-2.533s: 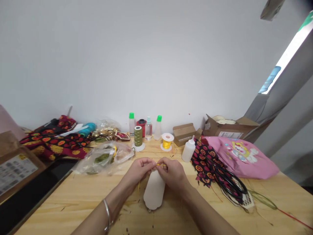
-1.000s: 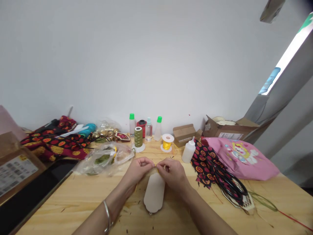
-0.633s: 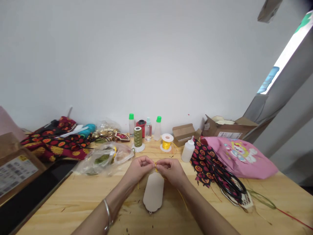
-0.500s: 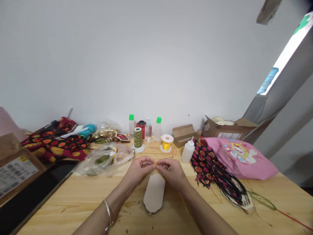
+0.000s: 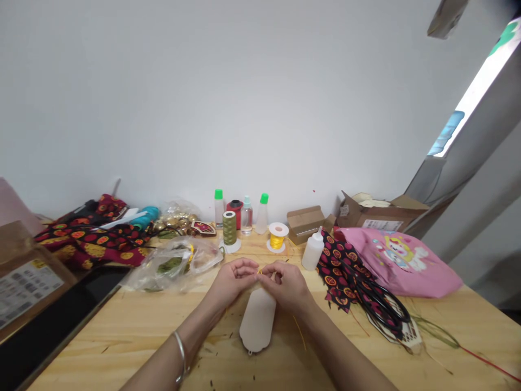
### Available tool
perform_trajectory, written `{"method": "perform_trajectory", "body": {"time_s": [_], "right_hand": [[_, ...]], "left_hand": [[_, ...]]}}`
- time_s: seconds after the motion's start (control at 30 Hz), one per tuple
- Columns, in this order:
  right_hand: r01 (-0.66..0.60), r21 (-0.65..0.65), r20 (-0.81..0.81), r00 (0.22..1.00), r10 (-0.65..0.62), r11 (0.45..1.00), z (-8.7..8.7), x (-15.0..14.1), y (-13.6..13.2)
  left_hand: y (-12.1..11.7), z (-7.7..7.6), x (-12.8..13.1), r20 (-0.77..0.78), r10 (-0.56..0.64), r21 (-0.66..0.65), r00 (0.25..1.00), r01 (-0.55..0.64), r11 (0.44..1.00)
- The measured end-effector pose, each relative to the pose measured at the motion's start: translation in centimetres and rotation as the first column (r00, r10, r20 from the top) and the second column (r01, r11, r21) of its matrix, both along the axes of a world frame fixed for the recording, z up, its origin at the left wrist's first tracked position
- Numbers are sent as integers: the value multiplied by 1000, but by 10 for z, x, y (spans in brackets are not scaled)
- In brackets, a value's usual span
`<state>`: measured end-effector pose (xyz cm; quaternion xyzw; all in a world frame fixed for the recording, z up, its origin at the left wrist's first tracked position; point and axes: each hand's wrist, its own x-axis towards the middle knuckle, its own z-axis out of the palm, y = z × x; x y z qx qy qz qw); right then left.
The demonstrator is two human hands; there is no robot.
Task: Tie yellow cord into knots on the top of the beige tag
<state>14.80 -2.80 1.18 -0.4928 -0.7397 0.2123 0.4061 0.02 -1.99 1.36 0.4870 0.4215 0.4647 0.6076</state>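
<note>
My left hand and my right hand meet at the middle of the table, fingertips pinched together on a thin yellow cord. A loose length of that cord hangs down past my right wrist. Below the fingers is a flat, pale tag-like piece with a scalloped lower edge and a small loop at its bottom. Its top end is hidden behind my fingers, so how the cord joins it cannot be seen.
Behind my hands stand a yellow cord spool, an olive thread spool and a white squeeze bottle. A clear plastic bag lies left. Right are black-handled scissors, patterned fabric and a pink bag.
My right thumb and fingers have closed in toward my left fingertips, covering more of the cord. The pale piece has shifted slightly, and the hanging cord end has swung left.
</note>
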Motion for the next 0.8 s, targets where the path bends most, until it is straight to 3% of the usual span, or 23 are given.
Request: {"method": "perform_trajectory", "body": {"time_s": [0.1,0.17,0.23,0.33,0.4,0.5,0.63,0.7,0.73,0.8], "right_hand": [[-25,-81,-150,989,13,996,-4,-2,2],[-33,-202,-290,957,-27,979,-4,-4,3],[-89,-356,-450,889,-87,930,-2,-5,3],[-312,-476,-685,718,-124,823,6,-4,2],[-455,-419,-815,570,-105,786,13,1,0],[-568,-222,-932,363,-1,793,27,11,-6],[-650,1,-958,217,186,760,43,26,-13],[-610,26,-948,235,213,792,46,29,-13],[-556,4,-931,300,206,831,46,28,-11],[-362,-81,-818,557,146,928,41,22,-7]], "left_hand": [[-1,0,1,17,-14,-9,1000,14,1000],[-1,-1,1,17,-10,-23,1000,11,1000],[0,-2,1,1,6,-29,1000,-6,1000],[1,-3,-1,-34,43,-33,999,-44,998],[3,-4,-2,-43,60,-36,997,-62,997],[4,-6,-2,-35,71,-40,997,-72,997],[4,-7,-2,-23,68,-41,997,-69,997],[3,-7,-2,-31,68,-39,997,-70,997],[3,-7,-2,-40,68,-35,997,-70,997],[3,-6,-1,-63,69,-18,996,-70,997]]}}
